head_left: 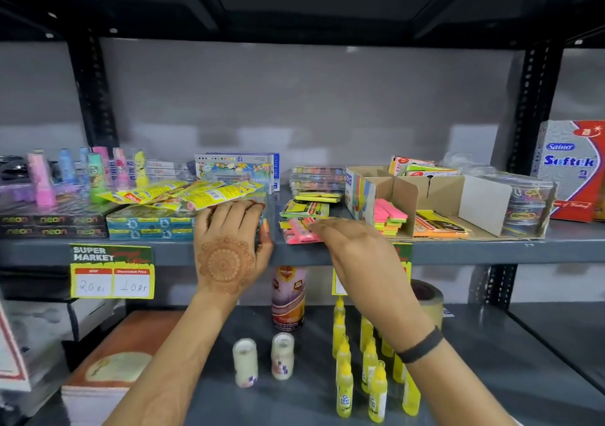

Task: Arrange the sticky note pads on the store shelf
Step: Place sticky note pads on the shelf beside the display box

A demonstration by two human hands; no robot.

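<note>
A pink sticky note pad (298, 230) lies at the front edge of the grey shelf (474, 249). The fingers of my right hand (357, 252) curl down onto it; the thumb is hidden. Behind it lie a green pack of pads (306, 209) and a yellow-green pack (319, 197). An open cardboard box (406, 190) to the right holds a stack of pink, green and orange pads (389, 219) and an orange pack (438, 226). My left hand (229, 245) rests palm down at the shelf edge, fingers over a blurred clear-wrapped item (264, 211).
Yellow packets (196, 193) and blue boxes (150, 226) sit left of my left hand, with crayon boxes (235, 168) behind. Clear tubs of clips (527, 206) and a tissue box (573, 170) stand right. Glue bottles (370, 370) and a can (288, 298) fill the lower shelf.
</note>
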